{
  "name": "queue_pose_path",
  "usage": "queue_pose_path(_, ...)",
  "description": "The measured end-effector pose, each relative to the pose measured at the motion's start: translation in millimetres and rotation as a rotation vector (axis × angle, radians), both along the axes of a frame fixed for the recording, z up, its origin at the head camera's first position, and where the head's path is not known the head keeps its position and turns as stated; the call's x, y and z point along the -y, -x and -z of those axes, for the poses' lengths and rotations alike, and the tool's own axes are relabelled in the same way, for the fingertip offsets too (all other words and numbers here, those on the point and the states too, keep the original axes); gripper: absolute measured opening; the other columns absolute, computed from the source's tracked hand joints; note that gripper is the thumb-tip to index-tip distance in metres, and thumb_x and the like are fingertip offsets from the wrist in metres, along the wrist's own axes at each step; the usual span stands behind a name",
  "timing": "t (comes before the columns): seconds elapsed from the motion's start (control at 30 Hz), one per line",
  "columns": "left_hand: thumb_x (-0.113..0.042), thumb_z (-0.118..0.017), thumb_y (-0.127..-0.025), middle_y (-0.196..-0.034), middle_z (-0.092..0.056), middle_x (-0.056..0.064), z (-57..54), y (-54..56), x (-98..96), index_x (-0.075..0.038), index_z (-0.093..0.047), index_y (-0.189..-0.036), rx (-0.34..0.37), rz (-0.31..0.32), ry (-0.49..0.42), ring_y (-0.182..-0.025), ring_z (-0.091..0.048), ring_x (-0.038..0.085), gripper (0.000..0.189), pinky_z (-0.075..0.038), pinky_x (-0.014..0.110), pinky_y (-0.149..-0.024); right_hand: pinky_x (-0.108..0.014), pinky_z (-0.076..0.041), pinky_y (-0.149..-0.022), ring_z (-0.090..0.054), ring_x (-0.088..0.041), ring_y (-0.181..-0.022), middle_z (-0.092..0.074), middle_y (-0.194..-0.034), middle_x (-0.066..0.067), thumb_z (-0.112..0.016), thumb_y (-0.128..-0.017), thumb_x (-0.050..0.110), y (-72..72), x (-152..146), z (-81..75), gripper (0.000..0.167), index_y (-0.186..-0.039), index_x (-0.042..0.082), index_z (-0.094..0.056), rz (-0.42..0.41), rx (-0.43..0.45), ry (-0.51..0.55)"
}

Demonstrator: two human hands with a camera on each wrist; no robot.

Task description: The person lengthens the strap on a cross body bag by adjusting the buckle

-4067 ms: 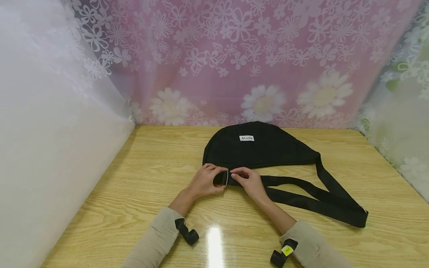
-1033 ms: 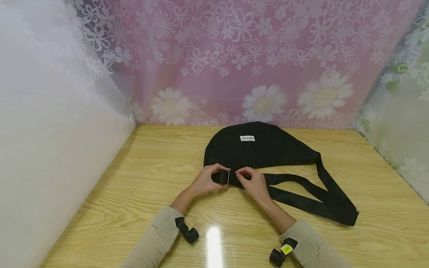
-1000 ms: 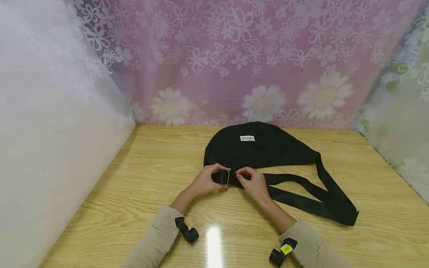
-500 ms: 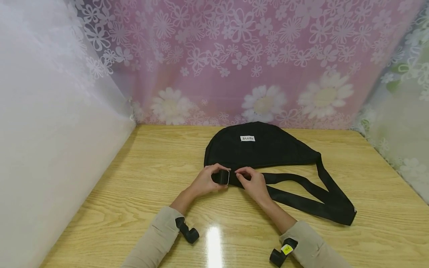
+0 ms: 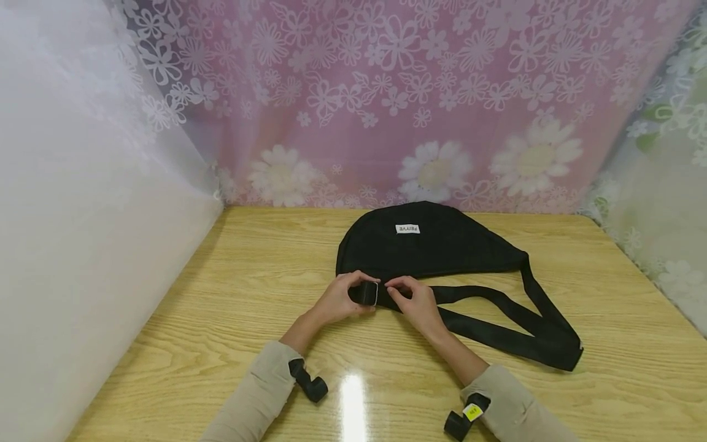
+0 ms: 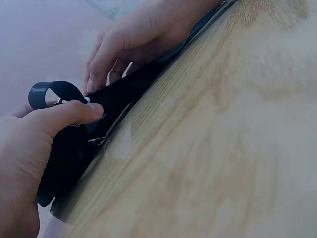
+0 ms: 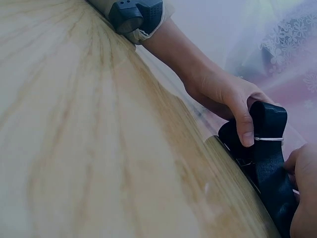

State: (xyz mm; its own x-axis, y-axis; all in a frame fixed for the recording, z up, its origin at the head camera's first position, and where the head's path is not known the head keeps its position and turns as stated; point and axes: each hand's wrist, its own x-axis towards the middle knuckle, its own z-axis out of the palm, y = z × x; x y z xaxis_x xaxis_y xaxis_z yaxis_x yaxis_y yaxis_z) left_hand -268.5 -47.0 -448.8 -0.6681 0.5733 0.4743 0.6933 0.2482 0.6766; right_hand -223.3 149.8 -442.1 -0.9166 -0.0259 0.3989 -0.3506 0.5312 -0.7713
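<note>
A black crossbody bag [image 5: 428, 248] with a white label lies flat, its strap [image 5: 491, 334] trailing rightward in a folded length. At the bag's near left edge, my left hand [image 5: 331, 302] grips a silver slider buckle [image 5: 377, 293] by its ends, between thumb and fingers. A short loop of strap [image 7: 271, 115] stands up through the buckle in the right wrist view. Just to the right, my right hand [image 5: 421, 305] pinches the strap's edge between thumb and forefinger. In the left wrist view, my left thumb [image 6: 81, 113] lies against the buckle beside the raised loop.
The bag and strap lie on a glossy wood-grain table [image 5: 237, 264]. Behind it hangs a pink flowered curtain [image 5: 353, 141], with a white sheet [image 5: 105, 215] on the left. Black camera mounts [image 5: 312, 387] are on both sleeves.
The strap's far folded end has slid left toward the hands. The loop at the buckle has grown since the oldest frame. Both hands stay almost in place, keeping hold.
</note>
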Motion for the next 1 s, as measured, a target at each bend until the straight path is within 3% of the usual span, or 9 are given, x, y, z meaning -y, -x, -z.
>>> queue_pose_path(0.17, 0.004, -0.081, -0.066, -0.111, -0.062, 0.012, -14.8, -11.2, -1.0, 0.001, -0.058, -0.110, -0.001, 0.042, -0.068, -0.101, -0.059, 0.025, 0.050, -0.045, 0.031, -0.087, -0.034, -0.046, -0.067, -0.060, -0.014, -0.075, -0.065, -0.085, 0.002, -0.066, -0.085, 0.010, -0.5, 0, 1.6, 0.007, -0.091, 0.011, -0.069, 0.049, 0.015, -0.015)
queue_pose_path(0.3, 0.008, -0.080, -0.065, -0.107, -0.062, 0.018, -31.5, -23.0, -0.2, 0.005, -0.058, -0.107, -0.011, 0.041, -0.048, -0.097, -0.060, 0.028, 0.047, -0.046, 0.030, -0.084, -0.035, -0.047, -0.069, -0.060, -0.015, -0.076, -0.066, -0.085, 0.000, -0.066, -0.085, 0.008, -0.3, 0, 1.8, 0.007, -0.091, 0.010, -0.069, 0.011, 0.019, -0.005)
queue_pose_path(0.43, 0.008, -0.080, -0.064, -0.106, -0.062, 0.018, -35.8, -25.8, -0.7, 0.005, -0.058, -0.105, -0.009, 0.024, -0.027, -0.097, -0.060, 0.027, 0.047, -0.046, 0.029, -0.084, -0.033, -0.048, -0.067, -0.060, -0.014, -0.076, -0.065, -0.086, 0.000, -0.066, -0.086, 0.008, -0.1, 0, 2.3, 0.007, -0.092, 0.009, -0.069, -0.019, 0.006, -0.001)
queue_pose_path(0.53, 0.008, -0.079, -0.065, -0.107, -0.061, 0.018, -33.1, -23.8, -0.9, 0.005, -0.058, -0.107, 0.006, 0.027, -0.041, -0.098, -0.059, 0.028, 0.047, -0.045, 0.029, -0.086, -0.033, -0.047, -0.065, -0.060, -0.014, -0.074, -0.065, -0.085, 0.001, -0.066, -0.086, 0.009, -0.6, 0, 1.2, 0.007, -0.092, 0.010, -0.069, 0.010, -0.002, -0.004)
queue_pose_path(0.77, -0.006, -0.082, -0.068, -0.112, -0.062, 0.003, -2.5, -2.3, -0.6, -0.008, -0.059, -0.113, 0.053, 0.002, -0.029, -0.102, -0.058, 0.020, 0.051, -0.044, 0.032, -0.088, -0.034, -0.047, -0.067, -0.060, -0.014, -0.074, -0.065, -0.085, 0.001, -0.066, -0.085, 0.008, 0.0, -1, 1.6, 0.007, -0.091, 0.010, -0.069, 0.023, 0.019, -0.019)
queue_pose_path(0.93, -0.012, -0.084, -0.067, -0.110, -0.062, -0.001, 1.8, 1.4, 0.0, -0.014, -0.061, -0.111, 0.015, -0.011, 0.005, -0.100, -0.057, 0.014, 0.050, -0.045, 0.030, -0.085, -0.034, -0.048, -0.068, -0.060, -0.013, -0.075, -0.065, -0.086, 0.000, -0.066, -0.085, 0.008, 0.7, -1, 3.3, 0.008, -0.093, 0.011, -0.069, -0.015, 0.015, -0.009)
queue_pose_path(1.0, -0.011, -0.084, -0.067, -0.110, -0.062, -0.001, 1.5, 1.2, 0.0, -0.013, -0.061, -0.112, 0.029, -0.007, -0.004, -0.099, -0.057, 0.015, 0.050, -0.044, 0.031, -0.086, -0.033, -0.047, -0.065, -0.059, -0.013, -0.072, -0.065, -0.085, 0.001, -0.066, -0.086, 0.008, 0.7, 0, 3.4, 0.008, -0.093, 0.011, -0.069, -0.007, 0.006, -0.010)
